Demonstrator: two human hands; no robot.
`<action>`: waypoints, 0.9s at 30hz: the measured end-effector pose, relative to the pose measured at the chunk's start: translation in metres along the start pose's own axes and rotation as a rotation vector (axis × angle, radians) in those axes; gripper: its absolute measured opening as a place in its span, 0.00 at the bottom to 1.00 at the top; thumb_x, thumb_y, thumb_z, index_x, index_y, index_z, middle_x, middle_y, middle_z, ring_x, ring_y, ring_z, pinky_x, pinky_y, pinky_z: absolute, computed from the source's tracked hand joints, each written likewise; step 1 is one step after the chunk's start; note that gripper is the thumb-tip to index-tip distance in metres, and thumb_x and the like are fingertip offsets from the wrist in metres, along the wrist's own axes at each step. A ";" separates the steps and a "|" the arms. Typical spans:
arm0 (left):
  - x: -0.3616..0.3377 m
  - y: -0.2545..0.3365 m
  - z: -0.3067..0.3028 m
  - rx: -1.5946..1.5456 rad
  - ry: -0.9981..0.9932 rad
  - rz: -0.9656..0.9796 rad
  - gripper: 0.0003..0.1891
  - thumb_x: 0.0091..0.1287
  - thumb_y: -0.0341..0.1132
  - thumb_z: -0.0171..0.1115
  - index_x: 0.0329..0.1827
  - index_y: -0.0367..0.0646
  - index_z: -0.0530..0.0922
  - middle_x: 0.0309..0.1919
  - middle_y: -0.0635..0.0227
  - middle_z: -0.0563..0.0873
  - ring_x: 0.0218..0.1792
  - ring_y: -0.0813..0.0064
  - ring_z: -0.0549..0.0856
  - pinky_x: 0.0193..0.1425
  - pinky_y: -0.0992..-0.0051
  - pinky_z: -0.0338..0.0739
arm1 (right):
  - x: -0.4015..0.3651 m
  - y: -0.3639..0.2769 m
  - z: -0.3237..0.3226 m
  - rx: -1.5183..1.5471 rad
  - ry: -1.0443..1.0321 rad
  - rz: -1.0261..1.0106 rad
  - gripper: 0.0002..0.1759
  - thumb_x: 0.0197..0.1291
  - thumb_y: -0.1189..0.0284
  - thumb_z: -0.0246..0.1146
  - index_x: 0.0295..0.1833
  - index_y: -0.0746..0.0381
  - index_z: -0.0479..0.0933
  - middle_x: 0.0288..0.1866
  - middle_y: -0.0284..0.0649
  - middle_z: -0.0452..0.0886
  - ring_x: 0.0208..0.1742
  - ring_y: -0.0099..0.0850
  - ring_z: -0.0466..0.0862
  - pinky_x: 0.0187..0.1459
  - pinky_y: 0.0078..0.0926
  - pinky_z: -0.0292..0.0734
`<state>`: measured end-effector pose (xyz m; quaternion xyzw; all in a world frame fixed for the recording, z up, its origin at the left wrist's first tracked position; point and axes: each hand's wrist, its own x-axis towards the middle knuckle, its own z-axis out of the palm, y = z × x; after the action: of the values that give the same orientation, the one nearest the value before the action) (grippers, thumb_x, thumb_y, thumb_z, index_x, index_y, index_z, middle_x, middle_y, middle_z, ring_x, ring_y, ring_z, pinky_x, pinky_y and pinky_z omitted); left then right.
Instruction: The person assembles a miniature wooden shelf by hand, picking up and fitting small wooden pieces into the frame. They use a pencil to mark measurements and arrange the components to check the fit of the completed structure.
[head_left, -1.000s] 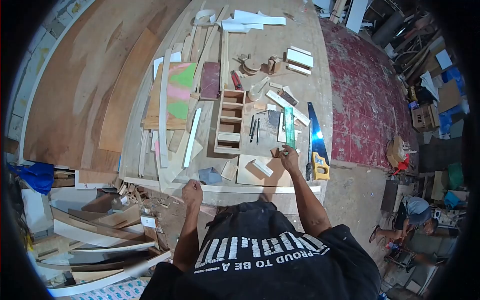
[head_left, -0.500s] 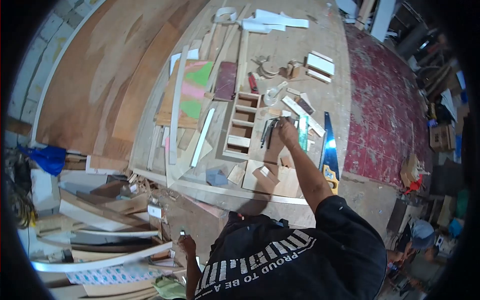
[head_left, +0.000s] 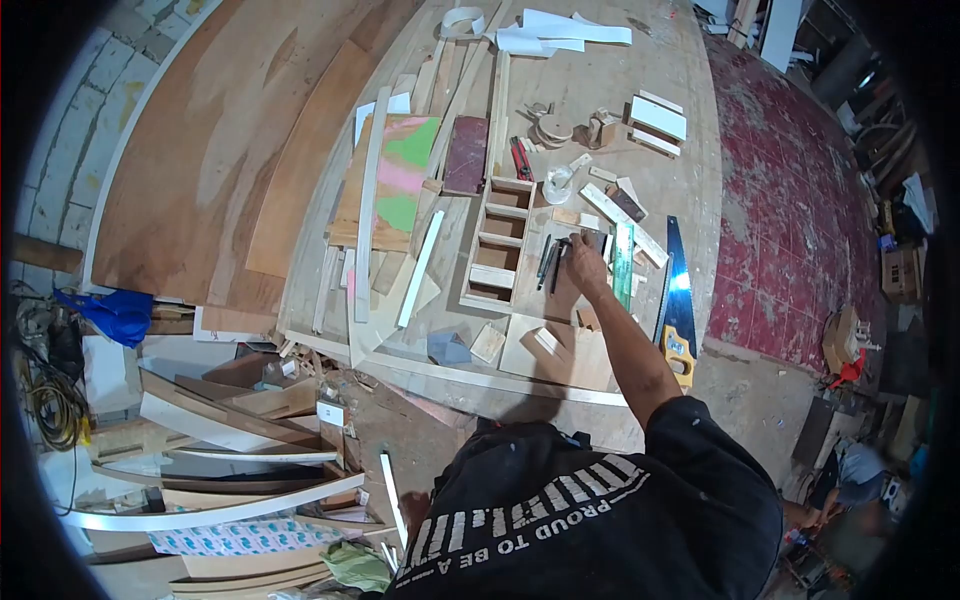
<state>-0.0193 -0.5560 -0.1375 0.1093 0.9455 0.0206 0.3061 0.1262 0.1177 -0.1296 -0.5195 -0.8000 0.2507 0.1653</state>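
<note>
As we lean over the workbench (head_left: 640,190), its plywood top carries nearly everything in view. Long plywood sheets (head_left: 220,150) lie along its left side, and a pink-and-green painted board (head_left: 398,170) rests just beside them. A hand saw (head_left: 677,290) with a yellow handle lies near the right edge. An open wooden divided box (head_left: 497,238) sits mid-bench, with a green ruler (head_left: 624,265) between it and the saw. Our right hand (head_left: 588,268) is down on the bench between box and ruler. Its fingers are bent over a cluster of thin dark tools (head_left: 548,262) just beside the box, and we cannot tell whether it grasps one. Our left hand (head_left: 415,503) hangs low by our shirt, next to a white strip (head_left: 392,508), its grip unreadable.
</note>
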 end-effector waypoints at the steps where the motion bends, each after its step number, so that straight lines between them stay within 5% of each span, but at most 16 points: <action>1: 0.028 0.010 -0.005 0.084 0.090 0.255 0.16 0.60 0.41 0.60 0.24 0.35 0.81 0.26 0.48 0.85 0.30 0.46 0.85 0.37 0.50 0.78 | -0.009 -0.008 -0.006 0.055 -0.037 0.070 0.16 0.55 0.77 0.61 0.51 0.67 0.73 0.52 0.57 0.77 0.49 0.57 0.80 0.48 0.51 0.79; 4: 0.097 0.092 -0.033 0.345 0.443 0.943 0.14 0.65 0.38 0.58 0.25 0.39 0.79 0.22 0.53 0.80 0.30 0.48 0.81 0.30 0.52 0.71 | -0.039 -0.006 0.007 0.113 -0.001 0.000 0.16 0.57 0.73 0.65 0.49 0.68 0.77 0.42 0.55 0.81 0.43 0.51 0.84 0.45 0.46 0.80; 5: 0.125 0.131 -0.052 0.088 0.103 0.671 0.14 0.67 0.40 0.59 0.29 0.38 0.81 0.28 0.53 0.83 0.36 0.49 0.83 0.35 0.54 0.74 | -0.050 -0.011 0.008 0.180 -0.039 0.002 0.16 0.58 0.71 0.65 0.48 0.69 0.79 0.39 0.55 0.83 0.41 0.48 0.85 0.43 0.44 0.80; 6: 0.116 0.194 -0.081 -0.125 0.118 0.622 0.16 0.69 0.42 0.58 0.32 0.36 0.81 0.30 0.52 0.85 0.31 0.52 0.84 0.38 0.56 0.75 | -0.061 -0.016 0.010 0.177 -0.029 0.010 0.16 0.58 0.71 0.65 0.48 0.69 0.79 0.39 0.55 0.83 0.41 0.48 0.85 0.43 0.44 0.80; 9: 0.136 0.319 -0.125 -0.297 -0.037 0.687 0.19 0.70 0.45 0.61 0.42 0.34 0.84 0.36 0.52 0.87 0.40 0.59 0.87 0.46 0.64 0.79 | -0.088 -0.027 0.015 0.357 -0.074 0.068 0.18 0.61 0.66 0.65 0.50 0.69 0.81 0.39 0.53 0.85 0.37 0.39 0.88 0.40 0.35 0.82; 12: 0.172 0.404 -0.119 -0.451 0.011 0.865 0.20 0.70 0.46 0.63 0.51 0.35 0.82 0.43 0.55 0.88 0.39 0.65 0.86 0.44 0.68 0.78 | -0.096 -0.040 0.020 0.370 -0.124 0.146 0.22 0.62 0.64 0.64 0.55 0.69 0.79 0.42 0.52 0.86 0.40 0.41 0.88 0.44 0.35 0.83; 14: 0.197 0.444 -0.110 -0.542 -0.100 0.814 0.24 0.70 0.45 0.64 0.60 0.35 0.78 0.46 0.60 0.87 0.37 0.70 0.84 0.42 0.71 0.78 | -0.092 -0.050 0.016 0.416 -0.203 0.196 0.26 0.64 0.62 0.63 0.61 0.70 0.75 0.47 0.54 0.86 0.44 0.43 0.88 0.47 0.35 0.83; 17: 0.213 0.480 -0.099 -0.607 -0.292 0.670 0.27 0.69 0.46 0.65 0.63 0.35 0.76 0.46 0.63 0.85 0.34 0.76 0.81 0.37 0.74 0.76 | -0.081 -0.059 0.017 0.467 -0.168 0.199 0.28 0.66 0.61 0.61 0.65 0.70 0.72 0.49 0.56 0.85 0.45 0.44 0.88 0.48 0.37 0.82; 21: 0.212 0.496 -0.103 -0.374 -0.388 0.739 0.29 0.66 0.46 0.70 0.64 0.38 0.75 0.39 0.67 0.84 0.31 0.81 0.78 0.30 0.79 0.72 | -0.061 -0.062 0.029 0.489 -0.192 0.202 0.31 0.66 0.62 0.61 0.66 0.74 0.69 0.46 0.57 0.86 0.45 0.43 0.88 0.47 0.35 0.82; 27: 0.203 0.494 -0.110 -0.520 -0.458 0.691 0.32 0.63 0.45 0.73 0.63 0.32 0.75 0.39 0.66 0.86 0.35 0.79 0.81 0.37 0.77 0.76 | -0.057 -0.068 0.050 0.548 -0.254 0.269 0.31 0.65 0.65 0.62 0.67 0.75 0.68 0.46 0.57 0.86 0.44 0.42 0.87 0.45 0.33 0.82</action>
<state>-0.1475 -0.0262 -0.1127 0.3384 0.7257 0.3318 0.4987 0.0716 0.0313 -0.1320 -0.5213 -0.6412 0.5390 0.1630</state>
